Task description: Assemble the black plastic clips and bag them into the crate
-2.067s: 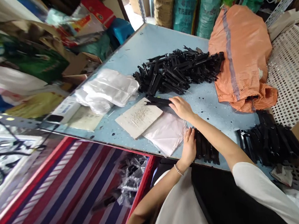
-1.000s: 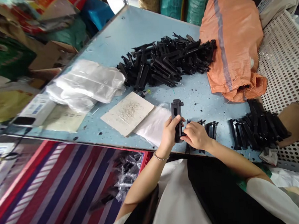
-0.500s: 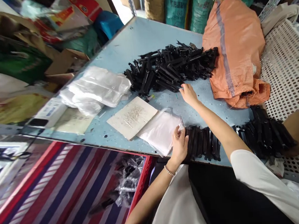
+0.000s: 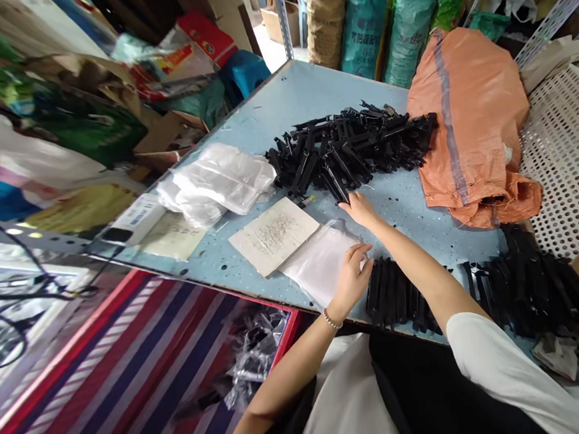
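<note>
A big heap of black plastic parts (image 4: pixel 349 145) lies mid-table on the blue table (image 4: pixel 290 96). My right hand (image 4: pixel 358 208) reaches to the heap's near edge, fingers closed on the end of one black part (image 4: pixel 334 185). My left hand (image 4: pixel 353 275) rests with fingers stretched out on a flat stack of clear bags (image 4: pixel 316 262). Just right of it, a neat row of black parts (image 4: pixel 396 295) lines the table's near edge. A grey card (image 4: pixel 273 235) strewn with tiny pins lies left of the bags.
An orange woven sack (image 4: pixel 467 116) lies at the right. A second row of black parts (image 4: pixel 525 285) sits beside a white perforated tray (image 4: pixel 565 148). Crumpled clear bags (image 4: pixel 221 179) lie at the left. Below the table's edge, a striped sack holds bagged parts (image 4: pixel 255 353).
My right hand has slid left along the heap's edge and closed on a part. My left hand stays on the clear bags beside the row. The camera tilted slightly.
</note>
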The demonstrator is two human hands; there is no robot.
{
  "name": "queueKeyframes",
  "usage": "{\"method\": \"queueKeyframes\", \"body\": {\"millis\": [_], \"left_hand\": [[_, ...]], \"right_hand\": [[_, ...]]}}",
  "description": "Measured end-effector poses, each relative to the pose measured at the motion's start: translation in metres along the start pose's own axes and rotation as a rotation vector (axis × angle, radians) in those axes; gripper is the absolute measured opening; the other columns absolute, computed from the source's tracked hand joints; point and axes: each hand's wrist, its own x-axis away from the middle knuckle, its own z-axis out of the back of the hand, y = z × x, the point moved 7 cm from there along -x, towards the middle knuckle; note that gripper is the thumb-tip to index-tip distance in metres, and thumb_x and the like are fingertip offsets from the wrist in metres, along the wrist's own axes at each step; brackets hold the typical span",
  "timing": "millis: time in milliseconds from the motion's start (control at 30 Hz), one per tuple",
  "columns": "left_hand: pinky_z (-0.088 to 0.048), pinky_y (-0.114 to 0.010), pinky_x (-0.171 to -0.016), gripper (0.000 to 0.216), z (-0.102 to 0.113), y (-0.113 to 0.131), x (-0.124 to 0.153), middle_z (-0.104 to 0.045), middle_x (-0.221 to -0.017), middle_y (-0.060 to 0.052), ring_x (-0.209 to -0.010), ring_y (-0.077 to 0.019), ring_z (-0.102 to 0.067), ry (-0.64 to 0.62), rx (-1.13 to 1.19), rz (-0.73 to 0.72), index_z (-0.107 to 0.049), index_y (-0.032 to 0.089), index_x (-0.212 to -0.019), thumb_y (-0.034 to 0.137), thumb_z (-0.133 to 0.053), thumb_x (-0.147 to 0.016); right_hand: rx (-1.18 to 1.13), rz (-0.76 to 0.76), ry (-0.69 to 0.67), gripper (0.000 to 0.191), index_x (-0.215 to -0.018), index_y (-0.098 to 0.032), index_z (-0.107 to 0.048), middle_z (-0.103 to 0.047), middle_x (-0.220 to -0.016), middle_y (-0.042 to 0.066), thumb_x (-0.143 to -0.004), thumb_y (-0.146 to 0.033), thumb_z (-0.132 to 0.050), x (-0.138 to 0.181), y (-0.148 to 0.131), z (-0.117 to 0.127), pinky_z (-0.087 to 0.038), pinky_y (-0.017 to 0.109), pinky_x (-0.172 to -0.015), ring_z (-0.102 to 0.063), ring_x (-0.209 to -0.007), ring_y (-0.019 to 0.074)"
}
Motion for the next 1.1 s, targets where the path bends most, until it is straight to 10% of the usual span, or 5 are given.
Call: {"method": "queueKeyframes", "body": {"millis": [167, 333, 567, 833, 1100], "left_hand": [[-0.053, -0.043, -0.101, 0.054, 0.041, -0.014, -0.019, -0.067, -0.128, -0.012, -0.115, -0.0243, -0.066, 0.239, 0.475, 0.235, -0.062, 0.022, -0.126, 0.058, -0.067, -0.087], [-0.058, -0.034, -0.08, 0.066, 0.05, 0.019, -0.04, -0.07, -0.112, -0.009, -0.092, -0.0194, -0.07, 0.133, 0.924, 0.298, -0.062, 0.021, -0.122, 0.074, -0.065, -0.081], [-0.044, -0.024, -0.046, 0.047, 0.001, 0.063, 0.0, -0.064, -0.073, -0.001, -0.052, -0.0111, -0.055, -0.124, 0.795, 0.439, -0.07, 0.017, -0.101, 0.058, -0.076, -0.079], [-0.046, -0.026, -0.049, 0.048, -0.001, 0.055, 0.008, -0.064, -0.07, 0.0, -0.053, -0.0121, -0.056, -0.012, 0.651, 0.432, -0.069, 0.018, -0.097, 0.064, -0.07, -0.082], [-0.048, -0.022, -0.053, 0.055, -0.001, 0.028, 0.034, -0.069, -0.074, -0.003, -0.059, -0.0122, -0.061, -0.012, 0.617, 0.518, -0.07, 0.014, -0.108, 0.065, -0.064, -0.088]], "right_hand": [[-0.213, 0.0, -0.191, 0.038, -0.089, -0.018, -0.058, -0.064, -0.082, 0.008, -0.105, -0.04, -0.032, 0.043, -0.02, -0.003, -0.054, 0.031, -0.067, -0.061, -0.074, 0.0182], [-0.523, 0.067, -0.627, 0.064, -0.085, -0.019, -0.061, -0.064, -0.076, 0.009, -0.103, -0.064, -0.019, 0.149, -0.025, -0.005, -0.052, 0.034, -0.061, -0.061, -0.069, 0.0194], [-0.127, 0.28, 0.191, 0.067, -0.081, -0.024, -0.056, -0.059, -0.083, 0.006, -0.088, -0.087, -0.037, 0.181, -0.05, 0.098, -0.046, 0.04, -0.085, -0.055, -0.086, 0.0231], [-0.366, 0.147, -0.153, 0.064, -0.073, -0.024, -0.048, -0.048, -0.066, 0.0, -0.099, -0.077, -0.024, 0.203, -0.047, 0.06, -0.041, 0.031, -0.062, -0.046, -0.061, 0.0157], [0.118, 0.295, -0.012, 0.038, -0.079, -0.023, -0.052, -0.061, -0.08, 0.006, -0.108, -0.04, -0.034, 0.285, -0.04, 0.024, -0.043, 0.034, -0.072, -0.056, -0.077, 0.0202]]}}
